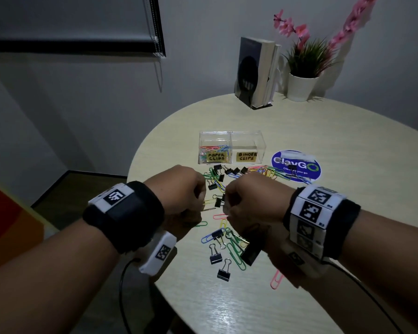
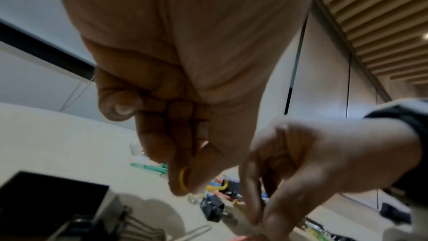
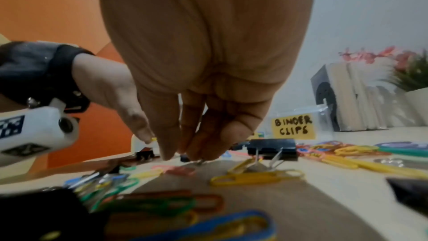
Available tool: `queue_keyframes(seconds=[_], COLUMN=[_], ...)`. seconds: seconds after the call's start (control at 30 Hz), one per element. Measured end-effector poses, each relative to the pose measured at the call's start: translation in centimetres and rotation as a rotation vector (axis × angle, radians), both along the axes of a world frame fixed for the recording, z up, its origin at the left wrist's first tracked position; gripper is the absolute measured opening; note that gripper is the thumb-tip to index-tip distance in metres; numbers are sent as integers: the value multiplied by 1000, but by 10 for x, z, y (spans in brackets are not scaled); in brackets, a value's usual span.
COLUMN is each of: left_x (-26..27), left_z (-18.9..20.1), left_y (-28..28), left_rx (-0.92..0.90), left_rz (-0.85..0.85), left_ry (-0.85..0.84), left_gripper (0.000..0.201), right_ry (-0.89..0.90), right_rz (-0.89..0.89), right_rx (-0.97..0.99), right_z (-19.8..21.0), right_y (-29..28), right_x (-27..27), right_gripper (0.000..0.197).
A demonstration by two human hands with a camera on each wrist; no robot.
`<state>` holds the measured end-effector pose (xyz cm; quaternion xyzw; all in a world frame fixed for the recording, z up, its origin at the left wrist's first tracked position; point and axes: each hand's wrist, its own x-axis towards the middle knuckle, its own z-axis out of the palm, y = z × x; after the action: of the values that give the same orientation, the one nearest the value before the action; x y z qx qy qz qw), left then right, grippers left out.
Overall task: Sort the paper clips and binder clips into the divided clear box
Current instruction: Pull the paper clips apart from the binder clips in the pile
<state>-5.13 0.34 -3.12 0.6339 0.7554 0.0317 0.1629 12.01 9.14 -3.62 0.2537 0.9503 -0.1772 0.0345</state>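
My left hand [image 1: 188,196] pinches a yellow paper clip [image 1: 209,202] between thumb and forefinger; the yellow paper clip [image 2: 184,179] shows clearly at its fingertips. My right hand [image 1: 237,203] points its bunched fingertips [image 3: 197,155] down at the table, pinching the end of a pink paper clip [image 1: 219,216]. A black binder clip [image 1: 219,202] lies between the hands. Coloured paper clips and binder clips are scattered around them. The clear divided box [image 1: 231,133] stands beyond; its PAPER CLIPS side holds several clips, and the BINDER CLIPS side [image 3: 293,126] looks bare.
A large black binder clip [image 1: 250,254] lies under my right wrist. A blue ClayGO sticker [image 1: 296,166] is right of the box. Books in a bookend [image 1: 256,73] and a potted plant [image 1: 302,85] stand at the back. The table's curved edge [image 1: 135,169] runs close on the left.
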Motion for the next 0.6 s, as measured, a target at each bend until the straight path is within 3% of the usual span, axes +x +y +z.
queue_keyframes(seconds=[0.23, 0.5, 0.6], left_x=[8, 13, 13], left_z=[-5, -18, -19], left_y=[-29, -27, -27], left_rx=[-92, -116, -93], left_rz=[-82, -59, -56], left_ry=[162, 114, 68], left_gripper=[24, 17, 13], right_ry=[-129, -39, -84], right_rz=[0, -2, 61], right_rx=[-44, -123, -138], right_z=[-9, -1, -1], right_y=[-1, -3, -6], right_x=[-9, -3, -3], right_gripper=[14, 17, 22])
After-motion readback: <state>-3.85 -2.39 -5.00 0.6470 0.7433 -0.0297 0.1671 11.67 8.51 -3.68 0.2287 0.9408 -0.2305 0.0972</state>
